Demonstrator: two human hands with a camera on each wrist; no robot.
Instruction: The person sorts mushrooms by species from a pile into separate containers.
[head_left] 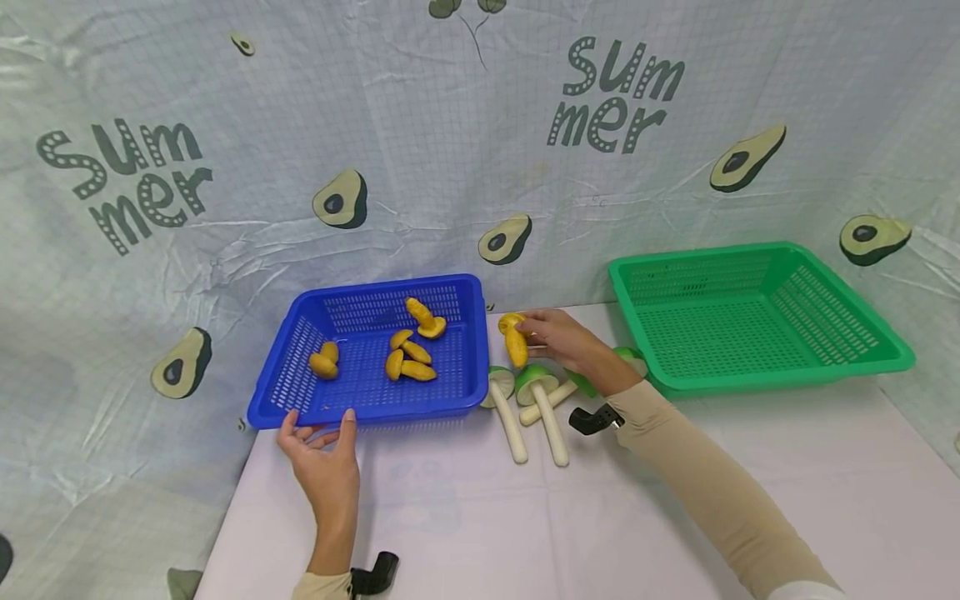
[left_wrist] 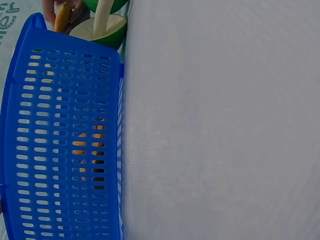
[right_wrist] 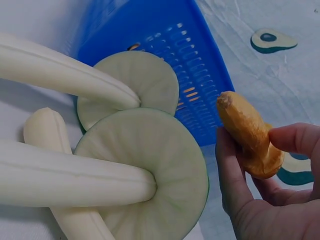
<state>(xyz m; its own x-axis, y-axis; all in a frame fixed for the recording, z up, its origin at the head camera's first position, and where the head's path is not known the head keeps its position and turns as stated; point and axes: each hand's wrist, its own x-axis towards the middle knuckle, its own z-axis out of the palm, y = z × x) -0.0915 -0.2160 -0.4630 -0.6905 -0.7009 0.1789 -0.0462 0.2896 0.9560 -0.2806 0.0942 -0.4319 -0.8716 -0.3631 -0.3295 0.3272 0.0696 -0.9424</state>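
My right hand (head_left: 558,337) pinches a yellow mushroom (head_left: 515,342) between thumb and fingers, just right of the blue basket (head_left: 420,410). In the right wrist view this mushroom (right_wrist: 247,132) is tilted, its stem end up. At the basket's front rim, my left hand (head_left: 327,467) holds the edge with its thumb and fingertips. Inside that basket lie several yellow mushrooms (head_left: 416,370). Below my right hand, several green-capped mushrooms with long white stems (head_left: 551,429) lie on the table, some crossed; my forearm partly hides one green cap (head_left: 630,358).
A green basket (head_left: 780,379) with nothing in it stands at the back right. The white table (head_left: 480,533) stretches in front of both baskets. Behind it hangs a pale cloth (head_left: 427,125) printed with avocados.
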